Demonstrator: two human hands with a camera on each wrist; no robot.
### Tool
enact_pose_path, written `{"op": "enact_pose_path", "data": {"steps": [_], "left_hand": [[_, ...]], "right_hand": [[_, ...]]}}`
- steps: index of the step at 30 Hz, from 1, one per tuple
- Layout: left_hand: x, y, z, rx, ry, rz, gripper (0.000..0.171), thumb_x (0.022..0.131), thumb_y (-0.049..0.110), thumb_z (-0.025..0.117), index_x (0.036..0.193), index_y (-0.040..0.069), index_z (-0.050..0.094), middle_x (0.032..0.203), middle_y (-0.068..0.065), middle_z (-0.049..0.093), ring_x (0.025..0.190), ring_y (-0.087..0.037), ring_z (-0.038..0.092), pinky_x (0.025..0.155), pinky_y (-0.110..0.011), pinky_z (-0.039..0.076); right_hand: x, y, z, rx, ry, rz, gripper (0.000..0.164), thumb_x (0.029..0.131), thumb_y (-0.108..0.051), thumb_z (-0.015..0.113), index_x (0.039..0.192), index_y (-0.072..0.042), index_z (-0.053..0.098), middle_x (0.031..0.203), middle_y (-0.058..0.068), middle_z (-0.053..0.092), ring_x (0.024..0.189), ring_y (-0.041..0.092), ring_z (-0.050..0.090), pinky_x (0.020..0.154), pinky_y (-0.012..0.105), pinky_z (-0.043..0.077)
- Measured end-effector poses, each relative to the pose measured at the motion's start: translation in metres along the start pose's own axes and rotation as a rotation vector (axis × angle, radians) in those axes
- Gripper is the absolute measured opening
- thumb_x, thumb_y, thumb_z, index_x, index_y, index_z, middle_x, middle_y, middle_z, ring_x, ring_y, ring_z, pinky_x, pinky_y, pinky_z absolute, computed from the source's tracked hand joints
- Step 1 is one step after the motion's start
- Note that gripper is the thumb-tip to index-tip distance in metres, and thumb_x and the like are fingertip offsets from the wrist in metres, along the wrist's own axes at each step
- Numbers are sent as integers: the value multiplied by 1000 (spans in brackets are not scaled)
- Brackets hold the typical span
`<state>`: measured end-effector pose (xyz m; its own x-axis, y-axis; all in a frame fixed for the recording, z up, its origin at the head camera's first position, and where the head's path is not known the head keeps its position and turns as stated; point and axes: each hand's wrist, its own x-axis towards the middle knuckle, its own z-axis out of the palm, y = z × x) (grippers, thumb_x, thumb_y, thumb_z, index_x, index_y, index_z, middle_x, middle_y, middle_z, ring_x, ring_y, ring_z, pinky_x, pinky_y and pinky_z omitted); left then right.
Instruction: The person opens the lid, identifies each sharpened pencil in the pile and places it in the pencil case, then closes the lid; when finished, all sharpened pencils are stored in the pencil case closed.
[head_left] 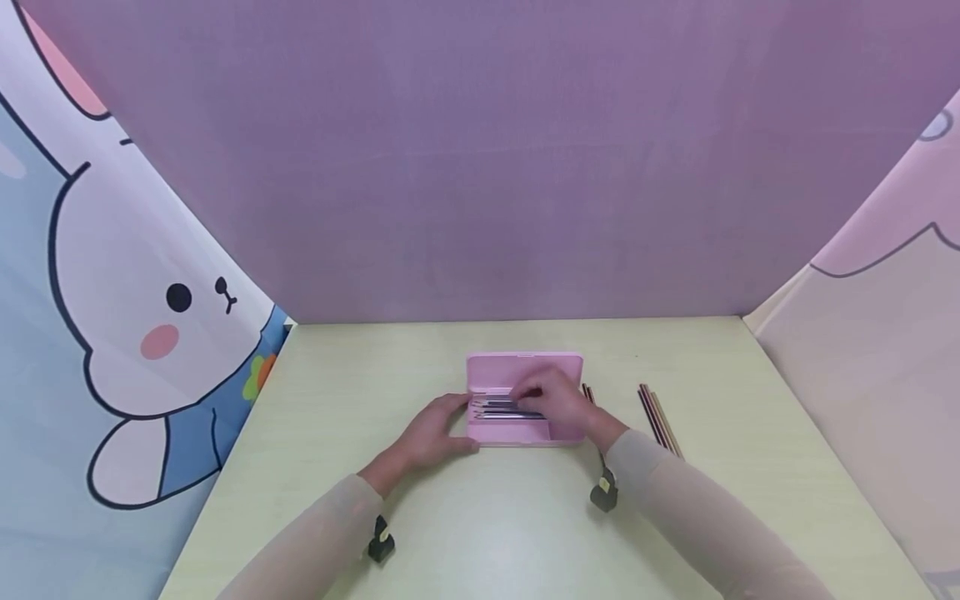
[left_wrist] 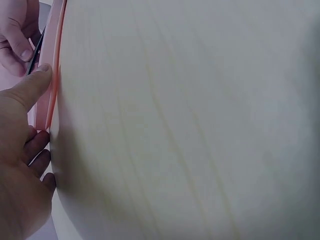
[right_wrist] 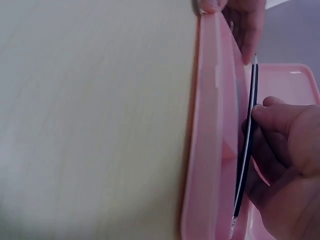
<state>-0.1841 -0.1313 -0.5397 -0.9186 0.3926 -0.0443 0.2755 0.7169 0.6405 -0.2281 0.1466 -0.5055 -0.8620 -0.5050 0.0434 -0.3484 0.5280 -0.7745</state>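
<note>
A pink pencil case (head_left: 510,432) lies with its lid raised at the back, and several pencils (head_left: 491,410) lie lengthwise inside. My left hand (head_left: 431,429) holds the case by its left end, thumb at the front corner and fingers farther back. Over the tray, my right hand (head_left: 558,396) pinches a dark pencil (right_wrist: 245,150) with a pale stripe between thumb and fingers. In the right wrist view the sharpened tip of this pencil points toward the left hand. The right hand covers part of the tray's right side in the head view.
Right of the case lie several dark and tan pencils (head_left: 660,421), partly behind the right sleeve. More dark pencils (head_left: 587,392) show beside the case's right edge, partly hidden by the right wrist. A purple panel (head_left: 510,167) rises at the table's back edge.
</note>
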Motion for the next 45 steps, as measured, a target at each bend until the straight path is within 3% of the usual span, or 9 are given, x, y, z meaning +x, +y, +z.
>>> {"op": "enact_pose_path", "data": {"steps": [8, 13, 17, 22, 26, 30, 33, 38, 45], "left_hand": [[1, 0, 0, 4, -2, 10, 91, 83, 46, 83, 158, 17, 41, 159, -6, 46, 148, -30, 41, 123, -52, 34], [2, 1, 0, 0, 4, 30, 90, 82, 42, 84, 156, 12, 43, 156, -10, 50, 145, -33, 45, 121, -53, 36], [1, 6, -4, 6, 1, 32, 89, 82, 38, 86, 155, 10, 44, 154, -10, 52, 144, -32, 47, 121, -52, 36], [0, 12, -11, -48, 8, 8, 87, 82, 35, 86, 156, 12, 44, 153, -9, 52, 144, -32, 46, 122, -53, 35], [2, 14, -19, -175, 49, -51, 80, 88, 39, 80, 155, 12, 45, 151, -10, 55, 137, -32, 53, 114, -52, 46], [7, 11, -26, -426, 74, -123, 70, 99, 45, 67, 154, 9, 45, 143, -13, 60, 119, -31, 65, 92, -45, 61], [10, 11, -32, -608, 86, -204, 69, 101, 52, 58, 153, 7, 47, 141, -16, 61, 111, -31, 68, 83, -41, 64], [11, 13, -39, -795, 55, -309, 75, 102, 64, 47, 151, 8, 49, 146, -17, 57, 119, -35, 64, 87, -44, 64], [13, 14, -39, -900, -27, -342, 79, 103, 68, 32, 153, 9, 48, 150, -19, 52, 132, -42, 54, 95, -53, 59]], "right_hand": [[-1, 1, 1, -33, 16, 24, 20, 89, -4, 77, 107, -13, 81, 107, -1, 79, 107, 18, 70, 99, 40, 58], [-5, 3, -5, -23, 32, 12, 19, 89, -7, 78, 107, -13, 80, 106, -1, 78, 103, 17, 71, 94, 37, 60], [-13, 0, -16, 13, 39, -18, 20, 89, -5, 77, 109, -6, 79, 107, 3, 77, 99, 18, 70, 90, 34, 61], [-26, -4, -38, -28, 49, -35, 20, 91, -7, 75, 110, -4, 78, 104, 3, 77, 97, 17, 69, 89, 32, 60], [-40, -6, -58, -27, 56, 6, 22, 93, -9, 73, 114, -5, 76, 106, 5, 75, 96, 18, 67, 85, 30, 58], [-53, -2, -74, 17, 85, 79, 25, 97, -11, 70, 120, -1, 73, 112, 13, 74, 98, 23, 67, 81, 34, 62], [-61, 2, -82, 108, 117, 189, 29, 102, -15, 64, 124, 2, 69, 112, 22, 72, 99, 33, 70, 76, 41, 65], [-69, 9, -86, 292, 175, 370, 47, 107, -32, 55, 131, 8, 60, 116, 29, 67, 105, 42, 70, 79, 46, 65], [-73, 22, -80, 480, 184, 468, 67, 107, -48, 48, 144, 7, 49, 136, 32, 58, 122, 44, 62, 96, 50, 60]]}}
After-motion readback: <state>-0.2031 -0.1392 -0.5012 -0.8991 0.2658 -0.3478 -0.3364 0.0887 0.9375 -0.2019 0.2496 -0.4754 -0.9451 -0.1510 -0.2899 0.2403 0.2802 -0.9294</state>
